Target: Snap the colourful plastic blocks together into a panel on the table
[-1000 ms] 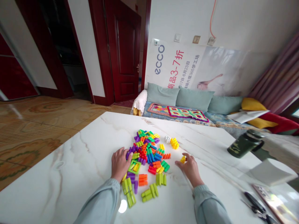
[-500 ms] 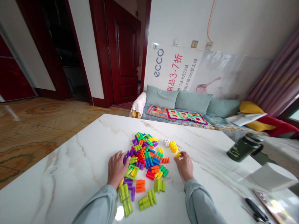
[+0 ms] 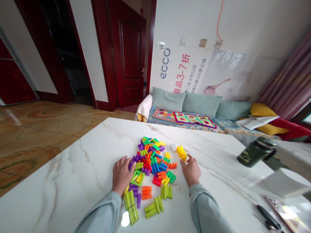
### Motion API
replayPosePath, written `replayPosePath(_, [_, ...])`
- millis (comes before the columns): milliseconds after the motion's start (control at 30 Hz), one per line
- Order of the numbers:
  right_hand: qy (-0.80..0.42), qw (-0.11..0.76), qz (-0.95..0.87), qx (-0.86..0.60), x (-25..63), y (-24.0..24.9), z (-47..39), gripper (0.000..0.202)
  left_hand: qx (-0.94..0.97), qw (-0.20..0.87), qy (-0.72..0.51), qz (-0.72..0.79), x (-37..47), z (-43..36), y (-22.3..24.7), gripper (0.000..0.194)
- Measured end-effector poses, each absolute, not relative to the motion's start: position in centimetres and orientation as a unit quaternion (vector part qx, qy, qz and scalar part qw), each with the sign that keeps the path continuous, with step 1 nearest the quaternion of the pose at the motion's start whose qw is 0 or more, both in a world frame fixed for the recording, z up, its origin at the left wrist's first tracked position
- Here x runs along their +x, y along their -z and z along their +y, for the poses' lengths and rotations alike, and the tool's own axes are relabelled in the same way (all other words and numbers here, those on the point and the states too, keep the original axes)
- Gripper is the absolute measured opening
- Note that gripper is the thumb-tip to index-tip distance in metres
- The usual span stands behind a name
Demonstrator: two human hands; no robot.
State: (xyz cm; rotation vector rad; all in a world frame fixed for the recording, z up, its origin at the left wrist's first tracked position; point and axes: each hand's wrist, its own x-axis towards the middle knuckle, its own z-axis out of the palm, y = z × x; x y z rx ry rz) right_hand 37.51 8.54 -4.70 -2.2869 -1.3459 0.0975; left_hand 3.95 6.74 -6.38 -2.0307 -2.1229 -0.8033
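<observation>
My left hand (image 3: 121, 173) lies on the table at the left side of the pile of coloured plastic blocks (image 3: 155, 163). Its fingers are spread and nothing is in them; the thumb reaches over the purple and lime blocks at the edge. On the pile's right, my right hand (image 3: 191, 170) has thumb and index finger on either side of a yellow block (image 3: 184, 158). That block is up against a cluster of yellow blocks (image 3: 180, 150). A white cluster of blocks (image 3: 173, 147) sits just left of the yellow one.
Loose lime blocks (image 3: 154, 207) and an orange block (image 3: 146, 192) lie nearer me on the marble-patterned table (image 3: 92, 181). To the right are a dark green mug (image 3: 255, 152), a white paper-like roll (image 3: 285, 183), a phone (image 3: 286, 210) and a dark-handled tool (image 3: 268, 216). A sofa (image 3: 179, 110) stands behind.
My right hand has moved slightly away from me with the yellow block, bringing it against the yellow cluster. My left hand has stayed in place.
</observation>
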Motion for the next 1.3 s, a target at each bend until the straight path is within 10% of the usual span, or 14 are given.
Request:
replayPosePath(900, [-0.069,0.352,-0.429,-0.829,37.1,5.3,8.0,0.061,-0.657,0.017,0.282,-0.699,4.2,6.4,5.9,0.033])
replayPosePath(1300, [-0.109,0.32,-0.531,-0.777,34.9,6.1,4.3,0.023,-0.621,-0.037,0.448,-0.643,3.0,6.2,5.6,0.031])
